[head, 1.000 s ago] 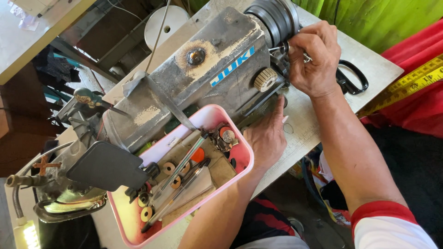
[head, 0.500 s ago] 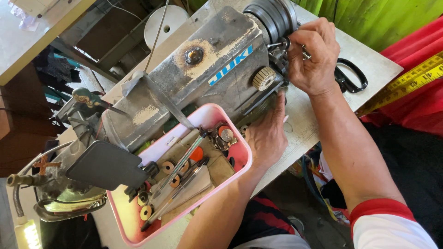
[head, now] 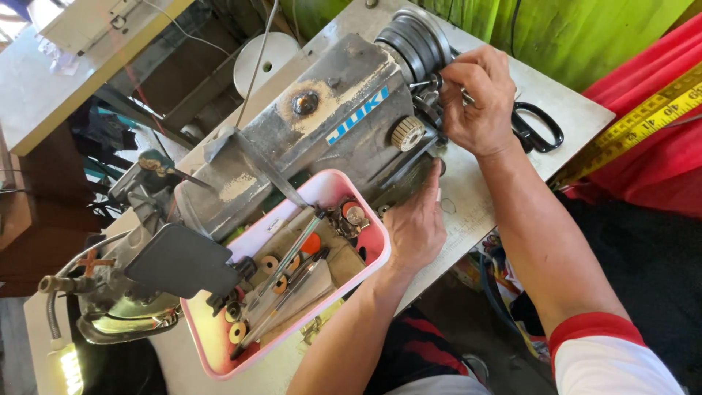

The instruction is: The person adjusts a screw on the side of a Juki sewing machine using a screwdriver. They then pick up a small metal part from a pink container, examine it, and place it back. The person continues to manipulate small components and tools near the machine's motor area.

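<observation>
Two hands work at one grey sewing machine (head: 322,139), whose long axis runs from lower left to upper right. The right hand (head: 475,99) is curled tight on small metal fittings (head: 431,86) beside the handwheel (head: 415,40); the left hand (head: 415,227) lies half-open, holding nothing, beside one pink tray (head: 369,267).

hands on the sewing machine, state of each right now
Left hand: open, resting against the sewing machine.
Right hand: fingers closed on a small metal part beside the handwheel.
</observation>
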